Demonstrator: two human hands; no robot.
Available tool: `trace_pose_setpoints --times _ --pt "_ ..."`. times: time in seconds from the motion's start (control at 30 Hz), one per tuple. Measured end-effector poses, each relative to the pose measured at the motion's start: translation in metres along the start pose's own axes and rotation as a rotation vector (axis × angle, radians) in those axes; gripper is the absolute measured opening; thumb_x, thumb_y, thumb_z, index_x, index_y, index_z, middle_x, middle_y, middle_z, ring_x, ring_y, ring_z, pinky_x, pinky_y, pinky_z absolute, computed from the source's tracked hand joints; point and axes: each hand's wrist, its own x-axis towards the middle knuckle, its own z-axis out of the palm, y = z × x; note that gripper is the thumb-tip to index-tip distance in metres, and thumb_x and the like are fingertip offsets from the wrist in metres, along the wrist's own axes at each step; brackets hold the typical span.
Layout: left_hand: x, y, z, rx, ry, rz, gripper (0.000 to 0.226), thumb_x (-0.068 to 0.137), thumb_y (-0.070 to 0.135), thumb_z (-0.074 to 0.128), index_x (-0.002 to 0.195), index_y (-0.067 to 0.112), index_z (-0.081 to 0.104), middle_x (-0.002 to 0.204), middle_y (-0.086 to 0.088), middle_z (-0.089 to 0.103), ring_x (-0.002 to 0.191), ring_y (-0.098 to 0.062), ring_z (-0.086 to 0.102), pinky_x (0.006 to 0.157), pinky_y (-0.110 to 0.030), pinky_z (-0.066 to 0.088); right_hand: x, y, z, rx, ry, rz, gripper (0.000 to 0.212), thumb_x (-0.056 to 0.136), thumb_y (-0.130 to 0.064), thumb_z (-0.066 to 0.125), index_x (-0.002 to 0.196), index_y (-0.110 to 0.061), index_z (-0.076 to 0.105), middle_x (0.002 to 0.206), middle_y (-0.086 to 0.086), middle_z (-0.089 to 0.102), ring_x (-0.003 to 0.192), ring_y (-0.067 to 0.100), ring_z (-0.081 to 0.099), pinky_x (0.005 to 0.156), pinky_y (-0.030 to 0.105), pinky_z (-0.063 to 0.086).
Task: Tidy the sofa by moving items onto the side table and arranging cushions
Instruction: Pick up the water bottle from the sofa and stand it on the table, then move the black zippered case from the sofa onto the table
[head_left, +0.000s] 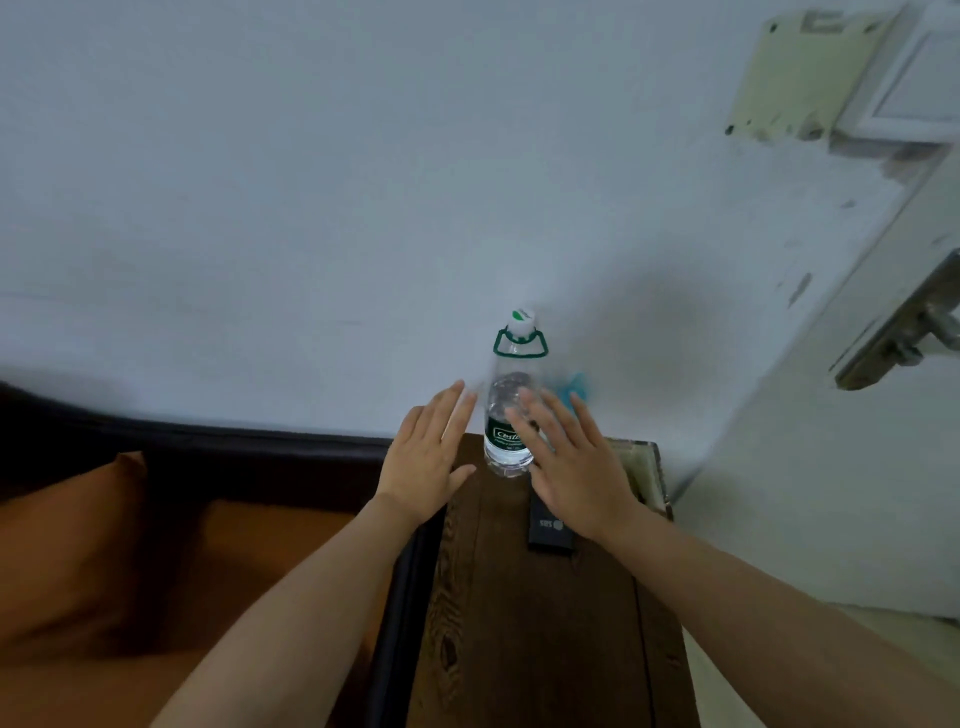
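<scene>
On the water bottle (511, 415), a dark green label with white script, reads roughly "Cestbon"; last letters hidden behind the fingers of the right hand (563, 457). Smaller print beneath the brand, too blurred to read. On the bottle's white cap (521, 321), a green mark, no legible lettering.

On the black flat device (549, 530) lying on the bench (535, 623), small pale characters seen upside down, reads roughly "SBS" or similar, beside a round grey emblem; not certain.

No other readable text: none on the wall plate (795, 73), none on the door hardware (904, 332).
</scene>
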Motion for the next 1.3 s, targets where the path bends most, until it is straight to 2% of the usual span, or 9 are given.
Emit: trace_pose_setpoints --times 0.23,0.33,0.47,0.57,0.67,0.77,0.9,1.13,1.3 --pt "-0.063 0.029 -0.026 0.084 -0.067 -0.060 0.101 0.081 0.056 0.064 0.151 0.017 0.004 0.159 -0.010 0.018 0.142 -0.026 0.027 0.114 -0.043 0.026 -0.032 -0.023 -0.029 0.062 -0.131 -0.041 0.070 0.086 -0.037 0.063 0.147 -0.016 0.035 0.152 0.012 0.035 0.139 0.029 0.032 0.112 0.051 0.030" --pt "-0.092 0.033 -0.035 0.101 -0.069 -0.093 0.099 0.080 0.058 0.063 0.151 0.016 0.009 0.158 -0.009 0.021 0.141 -0.026 0.029 0.113 -0.042 0.026 -0.040 -0.039 -0.039 0.092 -0.130 -0.095 0.063 0.089 -0.037 0.059 0.145 -0.016 0.039 0.150 0.011 0.039 0.137 0.028 0.035 0.111 0.049 0.032" --pt "-0.134 0.026 -0.046 0.139 -0.067 -0.147 0.092 0.083 0.058 0.059 0.151 0.015 0.016 0.157 -0.009 0.023 0.141 -0.024 0.029 0.113 -0.040 0.023 -0.040 -0.071 -0.049 0.093 -0.175 -0.161 0.053 0.096 -0.038 0.035 0.145 -0.018 0.039 0.149 0.010 0.040 0.138 0.026 0.034 0.114 0.046 0.021" --pt "-0.173 0.012 -0.057 0.165 -0.066 -0.191 0.087 0.086 0.057 0.056 0.151 0.016 0.017 0.157 -0.008 0.023 0.142 -0.023 0.028 0.113 -0.040 0.023 -0.033 -0.105 -0.053 0.141 -0.217 -0.210 0.053 0.097 -0.038 0.028 0.144 -0.018 0.041 0.147 0.010 0.043 0.137 0.026 0.037 0.113 0.045 0.021" --pt "-0.222 -0.010 -0.071 0.170 -0.081 -0.271 0.084 0.086 0.057 0.055 0.151 0.017 0.020 0.157 -0.007 0.024 0.142 -0.023 0.028 0.114 -0.040 0.023 -0.026 -0.152 -0.055 0.186 -0.216 -0.270 0.052 0.096 -0.039 0.031 0.144 -0.020 0.042 0.146 0.008 0.044 0.135 0.025 0.041 0.113 0.043 0.022" --pt "-0.279 -0.037 -0.085 0.186 -0.114 -0.344 0.085 0.087 0.059 0.050 0.152 0.020 0.011 0.159 -0.005 0.018 0.144 -0.022 0.024 0.115 -0.039 0.019 -0.021 -0.208 -0.061 0.235 -0.223 -0.334 0.051 0.097 -0.040 0.030 0.143 -0.021 0.043 0.146 0.007 0.046 0.134 0.024 0.042 0.112 0.045 0.032" --pt "-0.364 -0.077 -0.119 0.226 -0.093 -0.436 0.084 0.085 0.059 0.055 0.151 0.019 0.020 0.156 -0.006 0.026 0.140 -0.022 0.032 0.113 -0.041 0.029 -0.014 -0.301 -0.077 0.281 -0.235 -0.411 0.052 0.097 -0.041 0.028 0.143 -0.021 0.043 0.146 0.006 0.046 0.134 0.023 0.042 0.112 0.044 0.033" --pt "-0.508 -0.141 -0.174 0.303 -0.063 -0.511 0.082 0.084 0.055 0.059 0.149 0.017 0.026 0.154 -0.008 0.032 0.136 -0.024 0.038 0.110 -0.041 0.031 -0.006 -0.463 -0.117 0.363 -0.213 -0.524 0.051 0.097 -0.039 0.028 0.142 -0.020 0.044 0.143 0.006 0.049 0.131 0.022 0.046 0.109 0.043 0.037" --pt "-0.600 -0.171 -0.203 0.350 -0.097 -0.599 0.075 0.089 0.055 0.044 0.149 0.017 0.025 0.154 -0.008 0.032 0.136 -0.025 0.037 0.109 -0.041 0.033 -0.004 -0.559 -0.140 0.416 -0.206 -0.631 0.050 0.097 -0.038 0.029 0.141 -0.020 0.046 0.144 0.006 0.048 0.129 0.022 0.047 0.110 0.043 0.036"
